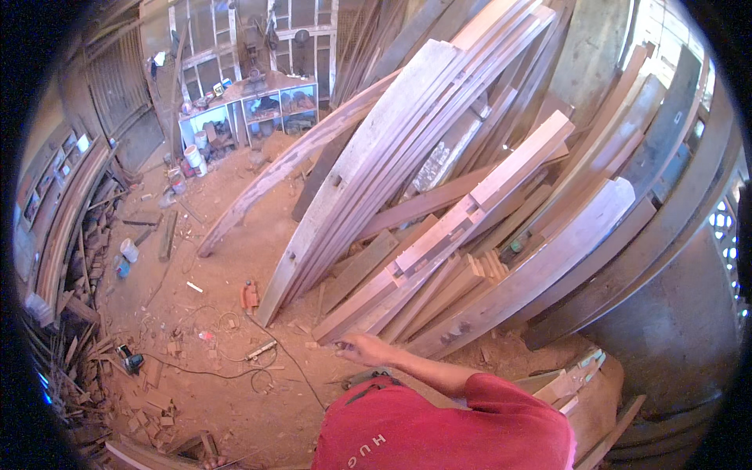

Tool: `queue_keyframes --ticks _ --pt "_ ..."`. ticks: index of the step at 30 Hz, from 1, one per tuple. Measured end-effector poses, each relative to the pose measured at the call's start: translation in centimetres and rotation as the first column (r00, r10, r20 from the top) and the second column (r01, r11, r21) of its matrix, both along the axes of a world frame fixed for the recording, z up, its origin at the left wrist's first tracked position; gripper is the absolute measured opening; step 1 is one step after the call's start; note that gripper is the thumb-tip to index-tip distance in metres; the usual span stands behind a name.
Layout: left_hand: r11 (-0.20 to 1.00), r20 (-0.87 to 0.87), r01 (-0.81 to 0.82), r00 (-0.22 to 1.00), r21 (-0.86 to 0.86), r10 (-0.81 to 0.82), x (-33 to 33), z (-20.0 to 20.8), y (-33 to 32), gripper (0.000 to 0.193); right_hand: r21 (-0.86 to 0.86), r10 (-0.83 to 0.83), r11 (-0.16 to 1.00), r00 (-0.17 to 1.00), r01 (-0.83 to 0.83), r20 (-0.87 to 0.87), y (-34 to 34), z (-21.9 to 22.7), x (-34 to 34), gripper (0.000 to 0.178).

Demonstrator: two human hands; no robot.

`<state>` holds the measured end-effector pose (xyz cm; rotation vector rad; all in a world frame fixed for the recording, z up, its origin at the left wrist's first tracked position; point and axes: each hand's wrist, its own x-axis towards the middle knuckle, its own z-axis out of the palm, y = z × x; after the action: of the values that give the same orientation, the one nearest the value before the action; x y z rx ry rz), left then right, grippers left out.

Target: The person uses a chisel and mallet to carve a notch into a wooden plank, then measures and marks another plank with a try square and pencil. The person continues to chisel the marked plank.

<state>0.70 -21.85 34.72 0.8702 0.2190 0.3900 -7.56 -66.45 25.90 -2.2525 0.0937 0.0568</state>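
Near the notched beam [421, 254], the right hand [363, 349], leaning planks [374, 145] beyond

The right arm [431, 374] is extended between nine and ten o'clock, slightly bent; whether the right grip [360, 349] is closed or loose cannot be told.

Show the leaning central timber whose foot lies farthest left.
The rough brown plank: its foot stands apart; the pale board ends nearer the right hand.
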Motion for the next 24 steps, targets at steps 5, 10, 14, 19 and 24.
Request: queue_keyframes --ticks 5,10,14,19,24 --pt "0.968 -0.142 -0.242 0.958 0.062 0.249 -5.2 -1.8 5.1 0.063 0.181 0.530 0.822 0.841 -0.540 0.103 12.7 2.8 6.1 0.062" --pt "0.934 -0.089 -0.329 0.935 0.141 0.343 -7.9 -2.3 4.2 0.046 0.301 0.725 0.651 0.688 -0.697 0.023 19.9 3.0 4.6 0.054" --pt "0.842 -0.196 -0.461 0.886 -0.281 0.419 -7.6 -0.7 8.0 0.022 0.322 0.775 0.588 0.631 -0.742 0.039 25.8 5.9 4.4 0.037" --pt "0.843 -0.165 -0.508 0.829 0.177 0.535 -10.2 -4.1 6.4 0.026 0.469 0.831 0.524 0.546 -0.711 -0.101 32.8 3.7 5.2 0.030" --pt "0.693 -0.330 -0.645 0.609 0.321 0.721 -8.7 -8.3 6.6 0.030 0.564 0.975 0.218 0.155 -0.796 -0.159 39.4 0.5 10.9 0.030"
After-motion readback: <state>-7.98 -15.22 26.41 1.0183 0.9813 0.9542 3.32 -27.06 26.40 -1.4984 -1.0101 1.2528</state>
